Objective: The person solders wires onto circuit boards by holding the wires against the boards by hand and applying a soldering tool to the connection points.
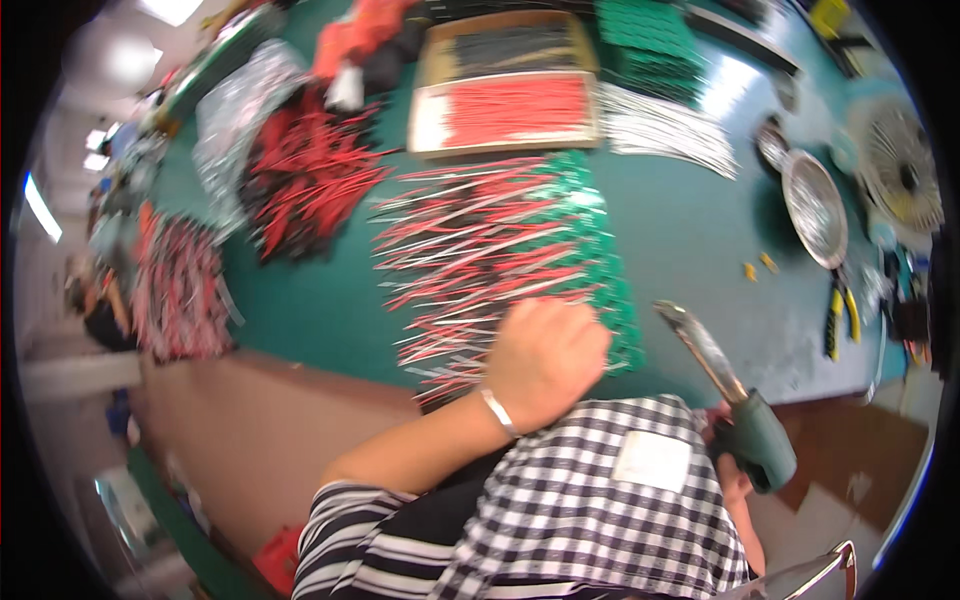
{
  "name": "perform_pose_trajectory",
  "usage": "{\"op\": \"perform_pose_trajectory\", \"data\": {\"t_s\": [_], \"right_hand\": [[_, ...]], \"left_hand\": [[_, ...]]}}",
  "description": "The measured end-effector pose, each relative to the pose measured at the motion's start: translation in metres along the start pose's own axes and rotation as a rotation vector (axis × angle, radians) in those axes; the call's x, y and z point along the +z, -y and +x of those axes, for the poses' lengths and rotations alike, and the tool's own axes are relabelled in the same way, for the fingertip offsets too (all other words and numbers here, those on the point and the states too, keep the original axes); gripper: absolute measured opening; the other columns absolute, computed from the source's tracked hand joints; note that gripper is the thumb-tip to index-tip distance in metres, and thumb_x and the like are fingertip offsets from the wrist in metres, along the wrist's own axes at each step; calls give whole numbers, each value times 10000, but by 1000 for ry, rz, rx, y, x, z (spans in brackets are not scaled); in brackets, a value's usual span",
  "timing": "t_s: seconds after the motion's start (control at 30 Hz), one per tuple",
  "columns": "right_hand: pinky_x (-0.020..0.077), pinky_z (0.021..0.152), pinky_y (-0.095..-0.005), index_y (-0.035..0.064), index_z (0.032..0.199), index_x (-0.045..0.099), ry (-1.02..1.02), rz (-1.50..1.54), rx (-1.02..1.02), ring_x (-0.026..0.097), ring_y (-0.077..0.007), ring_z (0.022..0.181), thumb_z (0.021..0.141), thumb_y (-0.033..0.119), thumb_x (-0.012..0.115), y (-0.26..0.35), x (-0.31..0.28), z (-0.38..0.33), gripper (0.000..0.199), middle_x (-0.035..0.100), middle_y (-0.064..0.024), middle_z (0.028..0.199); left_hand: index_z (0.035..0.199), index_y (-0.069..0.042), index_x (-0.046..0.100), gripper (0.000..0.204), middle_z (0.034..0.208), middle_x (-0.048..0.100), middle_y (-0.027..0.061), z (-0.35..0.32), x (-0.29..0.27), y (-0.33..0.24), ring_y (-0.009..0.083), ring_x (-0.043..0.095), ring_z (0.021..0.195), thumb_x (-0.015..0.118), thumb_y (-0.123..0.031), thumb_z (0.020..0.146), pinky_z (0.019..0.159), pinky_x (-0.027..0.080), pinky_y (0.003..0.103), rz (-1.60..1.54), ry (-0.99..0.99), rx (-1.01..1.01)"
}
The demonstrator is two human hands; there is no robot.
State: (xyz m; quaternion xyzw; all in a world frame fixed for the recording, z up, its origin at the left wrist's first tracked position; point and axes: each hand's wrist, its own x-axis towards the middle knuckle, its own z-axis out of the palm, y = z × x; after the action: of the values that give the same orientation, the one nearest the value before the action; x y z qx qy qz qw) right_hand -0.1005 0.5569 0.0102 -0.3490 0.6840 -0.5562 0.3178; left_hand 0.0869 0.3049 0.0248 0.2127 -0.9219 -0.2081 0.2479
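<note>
My left hand (545, 360) rests knuckles-up on a row of green circuit boards (600, 270) with red and white wires (470, 250) fanned out to the left; I cannot see whether its curled fingers pinch anything. A silver bangle circles that wrist. My right hand (735, 470), mostly hidden behind a checked apron, grips the green handle of a soldering iron (735, 400), whose metal tip points up-left just right of the boards, above the green mat.
A cardboard tray (505, 110) of red wires lies at the back. Heaps of red and black wires (300, 180) sit left. At right are a metal dish (815, 205), yellow-handled pliers (838, 315) and a wire spool (900, 165).
</note>
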Motion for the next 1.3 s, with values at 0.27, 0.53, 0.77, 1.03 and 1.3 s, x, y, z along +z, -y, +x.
{"op": "perform_pose_trajectory", "data": {"t_s": [0.27, 0.53, 0.77, 1.03, 1.3], "right_hand": [[457, 695, -272, -74, 1369, 395, -77, 252, -76, 569, -150, 788, 888, 335, 629, -4, 7, 7, 673, 570, -136, 1213], [482, 715, -334, -100, 1347, 372, -5, 318, -68, 594, -197, 686, 882, 233, 557, -13, 1, 13, 600, 525, -219, 1282], [481, 748, -361, -117, 1312, 401, -39, 287, -60, 609, -199, 680, 879, 251, 557, -7, 1, 12, 589, 549, -219, 1240], [492, 667, -318, -113, 1295, 413, -99, 277, -20, 610, -202, 671, 856, 221, 549, 1, 4, 14, 568, 560, -208, 1216], [509, 657, -344, -80, 1239, 478, 105, 202, 86, 605, -209, 694, 868, 327, 638, 25, -5, 13, 574, 591, -172, 1078]], "left_hand": [[779, -79, 656, 95, 775, 591, 72, 11, -53, 33, 253, 585, 739, 703, -159, 801, 691, 475, 368, -158, -101, -256], [825, -74, 690, 97, 791, 629, 83, 2, -97, 187, 243, 610, 705, 712, -162, 791, 660, 476, 379, 475, -270, -530], [811, -88, 680, 125, 786, 626, 71, 11, -91, 199, 284, 601, 751, 715, -205, 782, 682, 464, 427, 632, -222, -536], [979, -57, 568, 102, 1001, 672, 146, 28, -145, 189, 183, 613, 912, 527, -150, 979, 837, 459, 310, -1149, -651, -233], [879, -94, 666, 103, 806, 668, 11, 25, -77, 20, 147, 610, 832, 716, -97, 789, 844, 392, 323, -114, 13, -212]]}}
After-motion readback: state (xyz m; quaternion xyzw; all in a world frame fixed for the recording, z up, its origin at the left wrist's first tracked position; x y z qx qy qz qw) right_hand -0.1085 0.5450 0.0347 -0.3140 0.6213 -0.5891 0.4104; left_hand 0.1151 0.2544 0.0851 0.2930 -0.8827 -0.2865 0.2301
